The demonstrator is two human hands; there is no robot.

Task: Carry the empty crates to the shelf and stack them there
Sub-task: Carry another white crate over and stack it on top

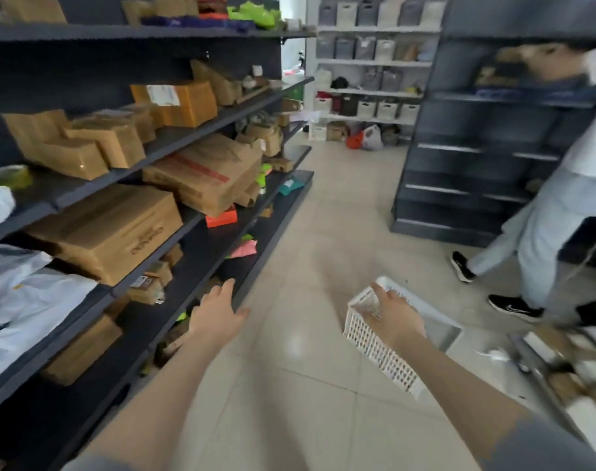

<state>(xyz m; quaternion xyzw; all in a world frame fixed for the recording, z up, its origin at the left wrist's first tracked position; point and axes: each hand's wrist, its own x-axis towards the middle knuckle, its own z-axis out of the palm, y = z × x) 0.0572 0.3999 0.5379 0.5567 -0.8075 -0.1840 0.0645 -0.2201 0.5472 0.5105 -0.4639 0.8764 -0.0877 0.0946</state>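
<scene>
**One white crate carried in the right hand along a stocked shelf aisle**

Nearest the camera, two bare forearms extend forward over a pale tiled floor [310,253]. The right hand [397,316] is closed over the rim of a single white crate [374,338], fingers curled onto its upper edge; the crate hangs tilted in the air above the floor, to the right of the aisle's centre. It is rectangular, of white plastic, with a perforated lattice side wall and a solid rim; the interior that shows holds nothing. The left hand [218,314] is spread open, fingers apart, holding nothing, and lies just beside the front edge of a low board of the dark shelf unit [201,215] on the left; whether it touches the edge cannot be told.

That unit carries many brown cardboard boxes [106,229] on several levels, white mailing bags [24,300] at the near end, and small coloured packets. To the right, a second person's legs [534,246] in pale trousers and black shoes stand by another dark, mostly bare shelf unit [466,158]. Farthest off, a white rack [374,62] holds rows of grey and white bins.
</scene>
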